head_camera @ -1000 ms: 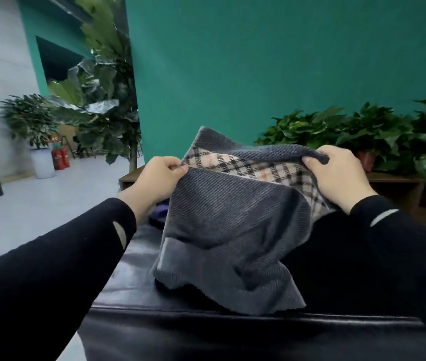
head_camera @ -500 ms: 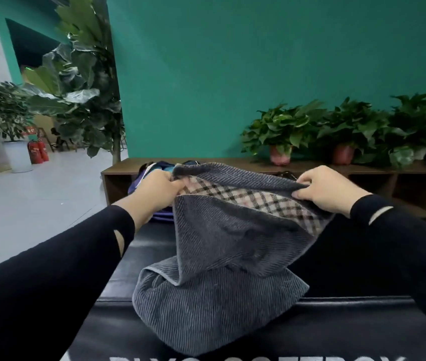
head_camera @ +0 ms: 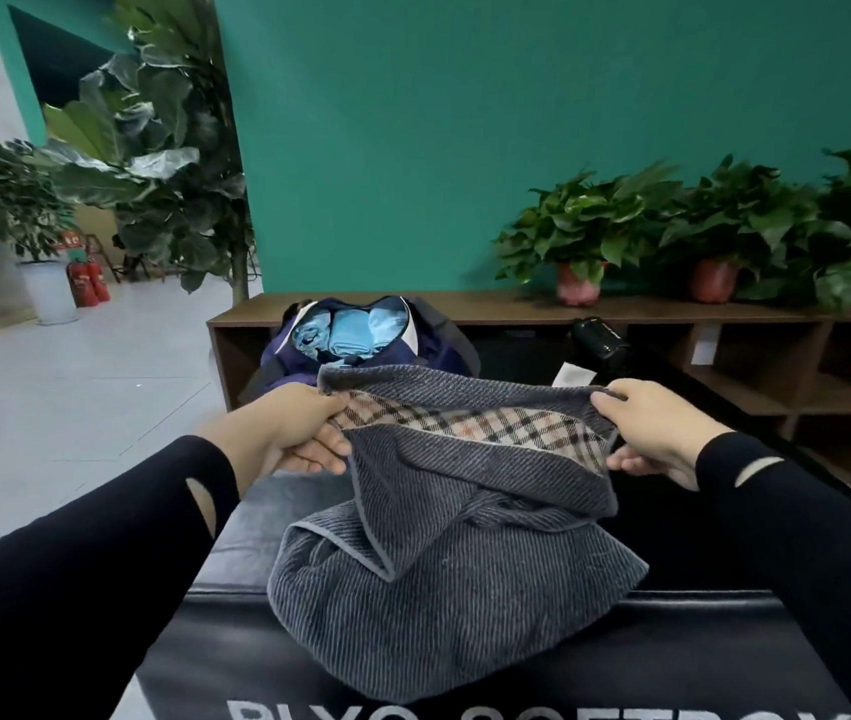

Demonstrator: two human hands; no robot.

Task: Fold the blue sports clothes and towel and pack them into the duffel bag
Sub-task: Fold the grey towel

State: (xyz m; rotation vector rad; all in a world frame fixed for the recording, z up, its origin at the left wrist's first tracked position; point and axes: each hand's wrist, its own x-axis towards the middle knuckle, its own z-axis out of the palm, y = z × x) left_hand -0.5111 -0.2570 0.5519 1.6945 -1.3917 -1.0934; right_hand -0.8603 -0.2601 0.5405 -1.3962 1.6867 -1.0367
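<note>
A grey-blue ribbed towel (head_camera: 444, 553) with a plaid band hangs between both hands, its lower part heaped on the black padded bench (head_camera: 236, 631). My left hand (head_camera: 288, 433) pinches the towel's upper left corner. My right hand (head_camera: 657, 428) pinches the upper right corner. Beyond the towel stands a navy duffel bag (head_camera: 283, 361), open at the top, with light blue folded clothes (head_camera: 345, 335) inside it.
A low wooden shelf unit (head_camera: 724, 324) runs along the green wall, carrying several potted plants (head_camera: 579, 241). A black object (head_camera: 600, 340) lies right of the bag. Tall plants and red fire extinguishers (head_camera: 88, 283) stand on the open floor at left.
Both hands have lowered the towel's top edge and spread it wider. More of the towel now rests on the bench. The open bag with the blue clothes has come into view.
</note>
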